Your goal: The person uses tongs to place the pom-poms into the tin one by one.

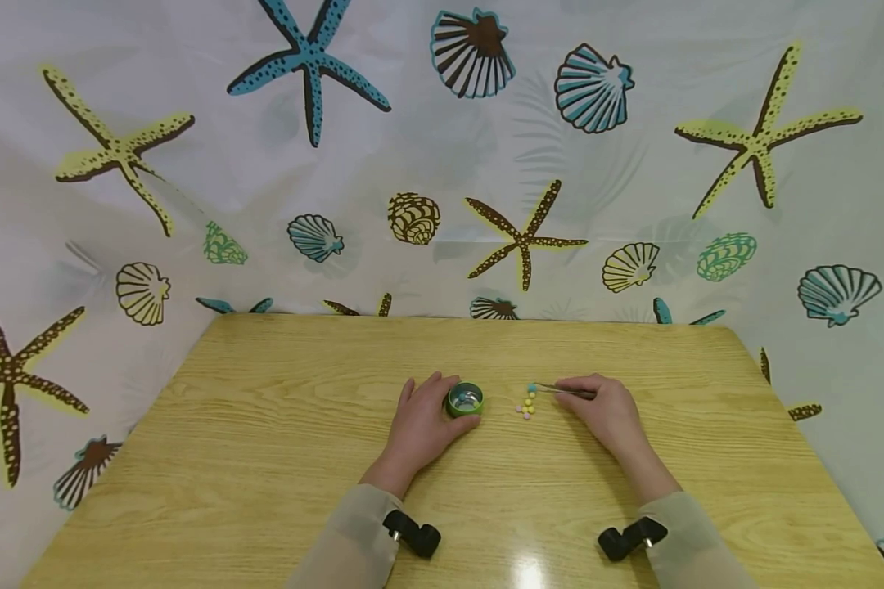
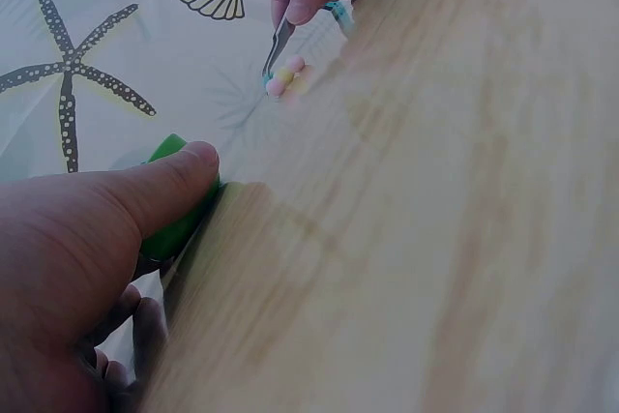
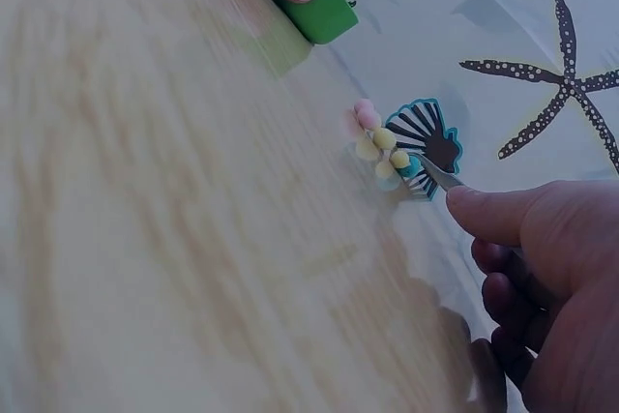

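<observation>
My left hand (image 1: 425, 421) grips a small round green tin (image 1: 454, 411) with a shiny metal inside, thumb on the near side and fingers around the far side. In the left wrist view the thumb lies along the green wall (image 2: 184, 224). My right hand (image 1: 610, 411) pinches metal tweezers (image 1: 570, 390) that point left. Their tips are at a blue bead (image 1: 532, 388); whether they grip it I cannot tell. Several yellow beads (image 1: 529, 402) and pink beads (image 1: 526, 415) lie close together just nearer to me. The right wrist view shows the tweezers (image 3: 440, 175) touching the blue bead (image 3: 410, 166).
Everything stands on a wooden table (image 1: 280, 458) with light grain. Behind it hangs a white cloth (image 1: 368, 155) printed with starfish and shells. A black camera mount (image 1: 412, 536) sits on the left sleeve, another mount (image 1: 632, 538) on the right.
</observation>
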`<action>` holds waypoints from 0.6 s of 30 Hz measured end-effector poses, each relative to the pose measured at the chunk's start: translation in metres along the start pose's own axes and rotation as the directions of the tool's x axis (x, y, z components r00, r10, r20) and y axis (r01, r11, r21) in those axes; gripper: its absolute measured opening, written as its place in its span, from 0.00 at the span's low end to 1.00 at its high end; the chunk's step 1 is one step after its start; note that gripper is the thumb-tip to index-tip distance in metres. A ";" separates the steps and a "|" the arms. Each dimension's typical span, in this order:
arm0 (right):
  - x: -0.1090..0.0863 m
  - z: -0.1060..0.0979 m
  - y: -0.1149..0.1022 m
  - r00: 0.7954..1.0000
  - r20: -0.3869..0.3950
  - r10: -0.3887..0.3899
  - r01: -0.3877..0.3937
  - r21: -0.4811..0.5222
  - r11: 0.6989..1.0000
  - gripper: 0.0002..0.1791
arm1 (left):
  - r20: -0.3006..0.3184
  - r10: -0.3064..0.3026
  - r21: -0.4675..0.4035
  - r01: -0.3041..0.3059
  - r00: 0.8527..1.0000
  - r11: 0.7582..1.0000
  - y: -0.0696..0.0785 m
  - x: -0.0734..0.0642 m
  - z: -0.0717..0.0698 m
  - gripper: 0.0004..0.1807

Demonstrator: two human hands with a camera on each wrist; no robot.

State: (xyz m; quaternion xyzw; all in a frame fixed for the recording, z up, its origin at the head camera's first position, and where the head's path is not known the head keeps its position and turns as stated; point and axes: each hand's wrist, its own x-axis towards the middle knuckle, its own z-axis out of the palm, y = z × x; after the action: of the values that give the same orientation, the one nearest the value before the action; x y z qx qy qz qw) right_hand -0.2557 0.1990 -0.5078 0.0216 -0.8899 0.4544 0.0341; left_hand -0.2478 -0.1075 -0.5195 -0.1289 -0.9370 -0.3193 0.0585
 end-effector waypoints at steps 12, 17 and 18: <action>-0.002 -0.007 0.000 1.000 0.007 -0.016 0.016 -0.060 0.998 0.13 | 0.002 -0.005 0.007 0.004 1.000 1.000 0.000 0.001 0.000 0.40; -0.002 -0.008 0.002 1.000 0.005 -0.008 0.009 -0.086 0.996 0.12 | 0.000 -0.004 0.007 0.004 1.000 1.000 0.000 0.001 0.000 0.39; -0.002 -0.008 0.002 1.000 0.004 -0.004 0.004 -0.083 0.997 0.12 | 0.000 -0.003 0.006 0.004 1.000 1.000 0.000 0.001 0.000 0.39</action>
State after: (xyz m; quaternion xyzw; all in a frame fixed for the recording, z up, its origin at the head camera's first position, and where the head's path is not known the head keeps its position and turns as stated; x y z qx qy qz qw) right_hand -0.2533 0.2068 -0.5054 0.0230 -0.9079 0.4171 0.0342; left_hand -0.2487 -0.1069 -0.5196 -0.1270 -0.9382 -0.3167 0.0584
